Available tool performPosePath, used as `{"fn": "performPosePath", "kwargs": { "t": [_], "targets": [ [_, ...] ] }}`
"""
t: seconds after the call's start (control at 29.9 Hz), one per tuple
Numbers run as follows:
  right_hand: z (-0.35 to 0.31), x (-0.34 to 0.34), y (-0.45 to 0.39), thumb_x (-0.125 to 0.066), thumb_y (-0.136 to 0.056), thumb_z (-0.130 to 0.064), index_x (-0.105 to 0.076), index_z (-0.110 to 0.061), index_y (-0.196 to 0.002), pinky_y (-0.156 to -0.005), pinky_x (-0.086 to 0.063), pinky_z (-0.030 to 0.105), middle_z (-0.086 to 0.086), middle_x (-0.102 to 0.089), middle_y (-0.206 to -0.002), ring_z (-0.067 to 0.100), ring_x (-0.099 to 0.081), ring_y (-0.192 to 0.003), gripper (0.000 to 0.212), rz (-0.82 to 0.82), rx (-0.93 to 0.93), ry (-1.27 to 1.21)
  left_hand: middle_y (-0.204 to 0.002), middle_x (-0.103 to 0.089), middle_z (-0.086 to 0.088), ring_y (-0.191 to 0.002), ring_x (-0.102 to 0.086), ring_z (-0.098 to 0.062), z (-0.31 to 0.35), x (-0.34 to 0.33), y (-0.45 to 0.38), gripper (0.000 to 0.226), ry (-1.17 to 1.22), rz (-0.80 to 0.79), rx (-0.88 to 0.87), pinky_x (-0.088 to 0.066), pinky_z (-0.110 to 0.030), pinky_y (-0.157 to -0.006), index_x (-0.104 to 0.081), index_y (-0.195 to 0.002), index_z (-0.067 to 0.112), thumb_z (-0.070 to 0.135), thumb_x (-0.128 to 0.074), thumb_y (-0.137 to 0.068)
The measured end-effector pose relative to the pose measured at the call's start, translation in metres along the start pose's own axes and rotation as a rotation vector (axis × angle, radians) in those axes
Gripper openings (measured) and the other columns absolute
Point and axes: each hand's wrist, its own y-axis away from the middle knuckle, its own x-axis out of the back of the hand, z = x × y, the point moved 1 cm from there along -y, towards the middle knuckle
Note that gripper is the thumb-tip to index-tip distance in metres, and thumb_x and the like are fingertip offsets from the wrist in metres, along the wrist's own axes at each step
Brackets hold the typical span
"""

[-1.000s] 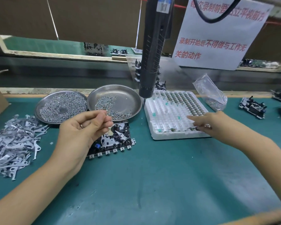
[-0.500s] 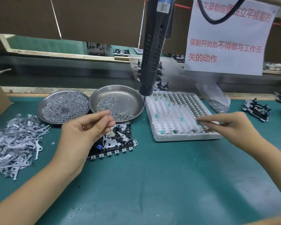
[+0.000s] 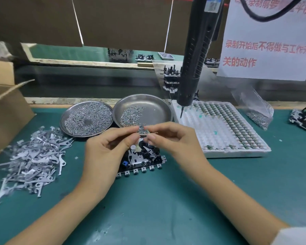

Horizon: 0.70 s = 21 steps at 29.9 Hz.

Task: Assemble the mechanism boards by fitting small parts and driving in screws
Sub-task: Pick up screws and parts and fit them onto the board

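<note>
Metal bit (image 3: 137, 147) pinched between left hand (image 3: 106, 154) and right hand (image 3: 173, 140) fingertips, just above the board (image 3: 141, 160).

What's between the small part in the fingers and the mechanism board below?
Nothing visible. Both hands, left hand and right hand, pinch the small part just above the mechanism board; the hanging screwdriver is off to the right.

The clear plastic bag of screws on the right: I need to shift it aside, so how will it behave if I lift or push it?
The clear plastic bag will probably be floppy: its film is crumpled and sagging. The screws pooled in its low corner likely make it bottom-heavy. Pushed, it may slump rather than slide on the green mat.
</note>
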Motion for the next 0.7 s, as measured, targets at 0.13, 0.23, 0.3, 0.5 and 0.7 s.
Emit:
{"fn": "performPosePath", "kwargs": {
  "t": [0.13,0.23,0.3,0.5,0.7],
  "targets": [
    [0.0048,0.0045,0.0057,-0.070,-0.073,-0.008,-0.069,-0.012,-0.099,-0.072,-0.054,0.021,0.012,-0.074,-0.090,0.022,-0.072,-0.083,0.026,-0.016,-0.070,-0.162,-0.079,-0.073,0.009,-0.072,-0.065,0.001,-0.0042,-0.0032,0.0028,0.021,-0.012,-0.025,-0.027,-0.048,-0.009,-0.069,-0.073,-0.088,0.028,0.017,-0.069,-0.070],
    [0.0038,0.0039,0.0054,-0.072,-0.070,-0.013,-0.073,-0.014,-0.095,-0.068,-0.054,0.021,0.009,-0.074,-0.090,0.020,-0.072,-0.080,0.025,0.005,-0.075,-0.171,-0.076,-0.072,0.008,-0.069,-0.066,-0.001,-0.0051,-0.0059,0.0051,0.024,0.010,-0.038,-0.030,-0.048,-0.010,-0.068,-0.071,-0.091,0.027,0.017,-0.069,-0.070],
    [0.0030,0.0027,0.0070,-0.074,-0.069,-0.018,-0.077,-0.017,-0.091,-0.070,-0.053,0.019,0.007,-0.075,-0.088,0.016,-0.071,-0.079,0.023,-0.010,-0.068,-0.110,-0.077,-0.072,0.006,-0.070,-0.066,-0.003,-0.0049,-0.0063,0.0059,0.022,-0.001,-0.042,-0.040,-0.049,-0.010,-0.067,-0.070,-0.091,0.023,0.016,-0.070,-0.070],
    [0.0044,0.0017,0.0094,-0.074,-0.070,-0.015,-0.076,-0.012,-0.092,-0.076,-0.054,0.021,0.010,-0.074,-0.090,0.020,-0.071,-0.085,0.023,-0.023,-0.065,-0.124,-0.077,-0.072,0.007,-0.070,-0.067,-0.003,-0.0033,-0.0059,0.0068,0.018,0.003,-0.029,-0.039,-0.049,-0.010,-0.066,-0.069,-0.087,0.019,0.015,-0.071,-0.070],
    [0.0019,-0.0003,0.0107,-0.074,-0.069,-0.016,-0.076,-0.012,-0.092,-0.074,-0.054,0.020,0.009,-0.074,-0.091,0.019,-0.071,-0.084,0.023,-0.024,-0.080,-0.124,-0.078,-0.074,0.005,-0.072,-0.068,-0.006,-0.0039,-0.0071,0.0077,0.014,0.045,-0.041,-0.024,-0.051,-0.014,-0.067,-0.071,-0.082,0.017,0.014,-0.071,-0.068]
  ]
}}
